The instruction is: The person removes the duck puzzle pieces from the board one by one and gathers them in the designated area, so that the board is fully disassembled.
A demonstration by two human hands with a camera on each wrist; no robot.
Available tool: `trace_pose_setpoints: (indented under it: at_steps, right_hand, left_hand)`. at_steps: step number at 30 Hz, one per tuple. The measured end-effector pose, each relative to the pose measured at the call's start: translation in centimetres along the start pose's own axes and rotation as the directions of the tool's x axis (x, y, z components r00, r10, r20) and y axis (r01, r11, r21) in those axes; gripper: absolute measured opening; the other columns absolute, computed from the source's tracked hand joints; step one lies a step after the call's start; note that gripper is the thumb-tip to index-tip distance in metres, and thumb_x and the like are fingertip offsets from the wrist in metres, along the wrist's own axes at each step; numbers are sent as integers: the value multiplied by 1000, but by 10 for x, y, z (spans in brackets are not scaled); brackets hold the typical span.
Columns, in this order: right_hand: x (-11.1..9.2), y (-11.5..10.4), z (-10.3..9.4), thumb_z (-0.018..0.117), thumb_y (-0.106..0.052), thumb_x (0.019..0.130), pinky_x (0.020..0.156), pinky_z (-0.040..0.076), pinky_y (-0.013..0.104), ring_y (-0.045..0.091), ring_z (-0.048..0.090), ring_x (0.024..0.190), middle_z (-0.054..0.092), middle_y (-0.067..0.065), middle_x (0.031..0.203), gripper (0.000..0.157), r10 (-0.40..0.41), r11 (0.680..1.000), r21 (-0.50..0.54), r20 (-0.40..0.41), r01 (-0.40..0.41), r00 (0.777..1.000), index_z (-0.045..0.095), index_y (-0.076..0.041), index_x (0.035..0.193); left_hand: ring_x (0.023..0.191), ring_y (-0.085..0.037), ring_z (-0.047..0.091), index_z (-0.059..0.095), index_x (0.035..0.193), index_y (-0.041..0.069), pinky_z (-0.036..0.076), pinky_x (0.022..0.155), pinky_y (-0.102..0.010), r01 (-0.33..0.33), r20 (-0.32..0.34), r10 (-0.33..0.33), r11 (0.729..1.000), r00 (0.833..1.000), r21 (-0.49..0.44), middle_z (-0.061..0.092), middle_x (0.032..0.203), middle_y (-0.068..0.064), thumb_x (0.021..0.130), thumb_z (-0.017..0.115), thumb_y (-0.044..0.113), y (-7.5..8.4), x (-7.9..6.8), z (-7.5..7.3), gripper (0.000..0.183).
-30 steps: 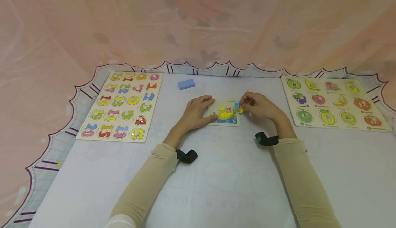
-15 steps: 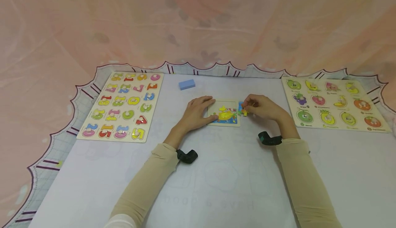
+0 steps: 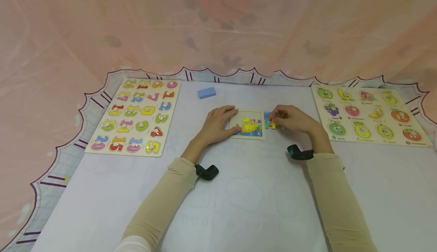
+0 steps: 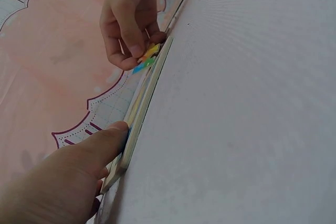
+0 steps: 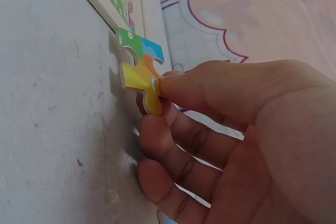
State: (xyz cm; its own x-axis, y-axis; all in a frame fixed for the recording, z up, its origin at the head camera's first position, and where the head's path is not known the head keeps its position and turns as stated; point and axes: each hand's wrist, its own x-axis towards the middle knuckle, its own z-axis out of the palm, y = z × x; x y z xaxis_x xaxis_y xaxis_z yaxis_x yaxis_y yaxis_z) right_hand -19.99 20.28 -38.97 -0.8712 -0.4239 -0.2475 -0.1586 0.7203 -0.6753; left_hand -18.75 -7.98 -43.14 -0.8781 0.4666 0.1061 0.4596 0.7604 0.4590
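A small wooden jigsaw tray (image 3: 247, 137) lies mid-table, with a yellow and blue picture in its lower part and bare wood above. My left hand (image 3: 218, 125) holds its left end, thumb (image 4: 107, 142) on the front rim and fingers around the far side. Just off the tray's right edge, my right hand (image 3: 293, 120) pinches a jigsaw piece (image 5: 140, 72) between thumb and index finger. The piece is yellow, orange, green and blue, tilted in the right wrist view. Its other fingers curl loosely beneath, close over the table.
A number puzzle board (image 3: 117, 138) lies at the left, a fruit puzzle board (image 3: 348, 137) at the right. A blue block (image 3: 206, 93) sits behind the tray. A patterned cloth (image 3: 218, 28) hangs along the table's back edge.
My right hand has drawn slightly right with the jigsaw piece, from the tray's right rim to just beside it. The piece has turned a little. My left hand stays on the tray.
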Motion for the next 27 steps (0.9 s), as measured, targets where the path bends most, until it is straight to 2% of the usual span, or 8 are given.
trace_pose_setpoints:
  at_steps: [11,19,27]
  right_hand:
    - [-1,1,-1,55,-15,94,78,44,30,22,53,89,60,11,101,16,-8,1000,-11,18,8,1000,59,-5,106]
    - [-1,-3,0,55,-15,94,76,43,30,23,53,88,59,11,99,15,16,999,-34,12,-15,1000,59,-5,105]
    - [-1,-2,0,52,-16,96,81,44,34,23,54,90,60,12,101,17,16,999,-47,14,-15,1000,59,-6,108]
  left_hand:
    - [139,-24,33,46,141,16,20,115,-49,-6,-3,6,1000,1000,-1,40,148,-4,87,62,49,0,0,0,65]
    - [139,-24,33,46,141,16,20,115,-49,-7,-6,7,1000,1000,2,40,148,-4,87,62,49,0,0,0,65]
    - [138,-24,33,46,140,16,21,115,-49,-6,-8,6,1000,1000,9,41,147,-4,87,62,48,0,1,1,65]
